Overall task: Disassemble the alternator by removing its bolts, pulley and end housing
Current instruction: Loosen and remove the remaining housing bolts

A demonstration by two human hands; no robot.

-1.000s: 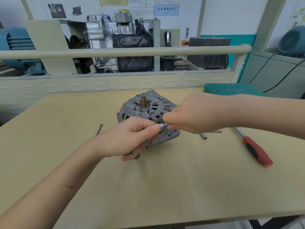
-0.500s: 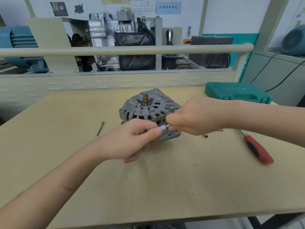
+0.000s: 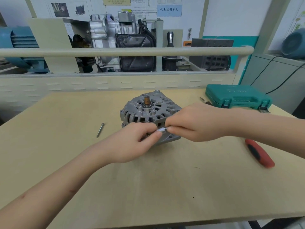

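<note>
At bench centre, both hands meet in front of the alternator [image 3: 148,113], pinching a small silver socket [image 3: 162,129] between them. Left hand [image 3: 132,142]: fingers curled, thumb and forefinger tip on the socket's near end. Right hand [image 3: 196,123]: fingers curled, tips closed on the far end. What else sits inside either fist is hidden.

Change vs. 1 s ago: very little in the hands. Same two-handed pinch, same spot over the housing's near edge; the view shifts, and the green tool case [image 3: 237,96] comes fully into sight. Judgement: still fiddling w/ the socket, prob. freeing a bolt from it or fitting it; no new part off yet.

Alternator sits on the table [image 3: 148,187], shaft [image 3: 146,100] up, no pulley on it, housing still on. Socket lies just above its near rim, touching both sets of fingertips. One loose bolt [image 3: 100,130] lies left, well apart. Red-handled tool [image 3: 259,152] lies right, untouched.
</note>
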